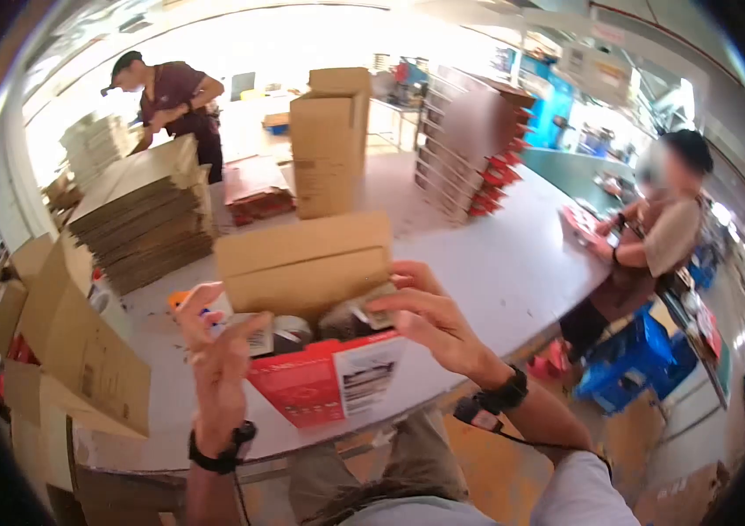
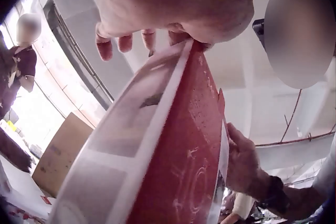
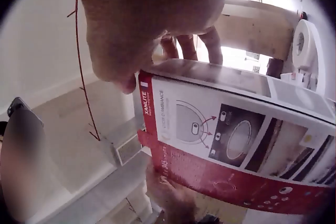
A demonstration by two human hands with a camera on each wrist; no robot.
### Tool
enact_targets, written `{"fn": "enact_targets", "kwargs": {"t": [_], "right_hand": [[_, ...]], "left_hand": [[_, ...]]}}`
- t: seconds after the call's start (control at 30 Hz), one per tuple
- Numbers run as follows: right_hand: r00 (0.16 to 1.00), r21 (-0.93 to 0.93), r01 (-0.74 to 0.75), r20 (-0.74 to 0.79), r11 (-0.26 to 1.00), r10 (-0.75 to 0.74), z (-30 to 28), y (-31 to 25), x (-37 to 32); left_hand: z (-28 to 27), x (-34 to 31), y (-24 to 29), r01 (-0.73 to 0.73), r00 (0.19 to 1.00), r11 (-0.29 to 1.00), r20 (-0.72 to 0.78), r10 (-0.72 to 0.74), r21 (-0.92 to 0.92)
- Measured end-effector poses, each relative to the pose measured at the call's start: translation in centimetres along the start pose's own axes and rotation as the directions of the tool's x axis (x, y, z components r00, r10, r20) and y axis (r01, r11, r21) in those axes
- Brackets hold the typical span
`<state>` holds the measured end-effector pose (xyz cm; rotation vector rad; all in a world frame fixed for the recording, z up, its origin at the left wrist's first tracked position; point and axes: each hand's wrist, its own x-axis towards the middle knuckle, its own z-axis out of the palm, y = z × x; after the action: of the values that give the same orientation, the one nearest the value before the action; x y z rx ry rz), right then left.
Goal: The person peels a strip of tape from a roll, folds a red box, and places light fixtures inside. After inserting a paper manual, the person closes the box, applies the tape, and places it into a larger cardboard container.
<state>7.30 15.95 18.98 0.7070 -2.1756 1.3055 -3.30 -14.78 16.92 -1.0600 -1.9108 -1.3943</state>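
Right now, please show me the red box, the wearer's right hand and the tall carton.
Red box (image 1: 305, 386), head view: red front panel.
Right hand (image 1: 438, 326), head view: back of the hand.
Tall carton (image 1: 324, 149), head view: near face.

A black left wristband (image 1: 222, 447) and a black right wristband (image 1: 507, 391), the latter beside a small dark box (image 1: 471, 409) with a pale label (image 1: 485, 421) and thin black cable (image 1: 556, 446); pale short sleeve (image 1: 583, 493); khaki trousers (image 1: 425, 449)

At far left, a capped worker (image 1: 181, 96) bends beside stacked cardboard (image 1: 140, 219) — a tall carton (image 1: 324, 158) stands far across the worktop (image 1: 495, 289) — while at right a short-sleeved second worker (image 1: 675, 228) appears near a blue bin (image 1: 620, 364).
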Motion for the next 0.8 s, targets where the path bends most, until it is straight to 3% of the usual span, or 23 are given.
{"fn": "enact_targets", "kwargs": {"t": [0.1, 0.2, 0.3, 0.4, 0.5, 0.6, 0.7, 0.8], "right_hand": [[0.951, 0.402, -0.238, -0.091, 0.884, 0.297, 0.9, -0.8, -0.3], [0.948, 0.369, -0.263, -0.074, 0.891, 0.311, 0.5, -1.3, 0.9], [0.911, 0.343, -0.397, 0.036, 0.851, 0.411, -0.4, 0.0, 1.1], [0.939, 0.269, -0.2, -0.222, 0.942, 0.263, 0.7, -0.5, 1.3], [0.976, -0.012, -0.085, -0.2, 0.996, 0.081, 0.1, -0.9, 1.6], [0.962, 0.124, -0.244, -0.091, 0.962, 0.256, -0.8, -1.5, 2.3], [0.949, 0.187, -0.315, 0.046, 0.93, 0.312, -1.3, -0.5, 2.5], [0.939, 0.361, -0.336, 0.053, 0.87, 0.341, -0.8, 0.3, 1.8]], "left_hand": [[0.8, -0.2, 1.7, 0.083, 0.996, 0.984, -0.029, -0.088, -0.157], [0.8, 0.1, 2.1, 0.17, 0.985, 0.96, 0.009, -0.173, -0.223], [0.7, 0.2, 2.0, 0.232, 0.973, 0.932, 0.065, -0.223, -0.277], [0.7, 0.8, 2.8, 0.261, 0.965, 0.946, 0.06, -0.254, -0.191], [0.4, 1.2, 2.6, 0.43, 0.902, 0.841, 0.195, -0.386, -0.329], [0.2, 1.9, 3.0, 0.342, 0.935, 0.88, 0.217, -0.282, -0.329], [-0.2, 1.7, 2.0, 0.302, 0.943, 0.892, 0.243, -0.228, -0.335], [1.5, 0.7, 1.4, 0.206, 0.972, 0.834, 0.011, -0.233, -0.512]]}}
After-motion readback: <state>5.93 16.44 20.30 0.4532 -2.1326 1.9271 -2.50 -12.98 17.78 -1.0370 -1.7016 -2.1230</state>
